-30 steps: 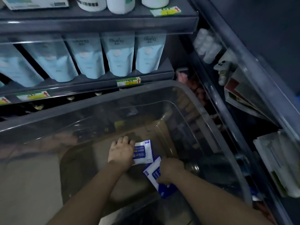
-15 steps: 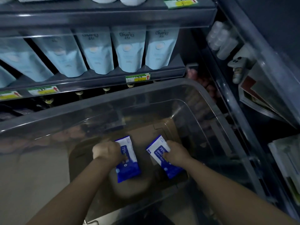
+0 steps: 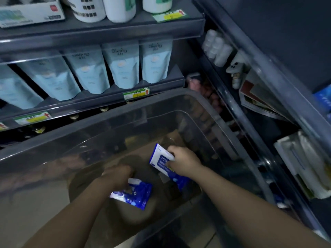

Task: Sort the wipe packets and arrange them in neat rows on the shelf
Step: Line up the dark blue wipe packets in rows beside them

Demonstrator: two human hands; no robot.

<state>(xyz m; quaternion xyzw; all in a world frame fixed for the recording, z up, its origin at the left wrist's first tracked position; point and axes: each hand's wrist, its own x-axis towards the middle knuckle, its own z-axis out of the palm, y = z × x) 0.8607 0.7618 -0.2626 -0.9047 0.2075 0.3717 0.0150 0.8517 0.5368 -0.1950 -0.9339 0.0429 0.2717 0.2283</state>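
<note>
Left wipe packet (image 3: pixel 133 195) has tipped lower inside the clear bin (image 3: pixel 107 122), gripped by the curled left hand (image 3: pixel 119 175), while the right hand (image 3: pixel 184 161) pinches the right wipe packet (image 3: pixel 160 161) higher up, the 2 apart.

The middle shelf (image 3: pixel 89 104) carries upright pale blue pouches (image 3: pixel 123 68) in a row. The upper shelf (image 3: pixel 125 31) carries white bottles (image 3: pixel 120 8) and a box (image 3: pixel 30 13).

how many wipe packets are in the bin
2. One blue-and-white wipe packet in the right hand, a second packet in the left hand, both inside the clear plastic bin; arms may hide others.
</note>
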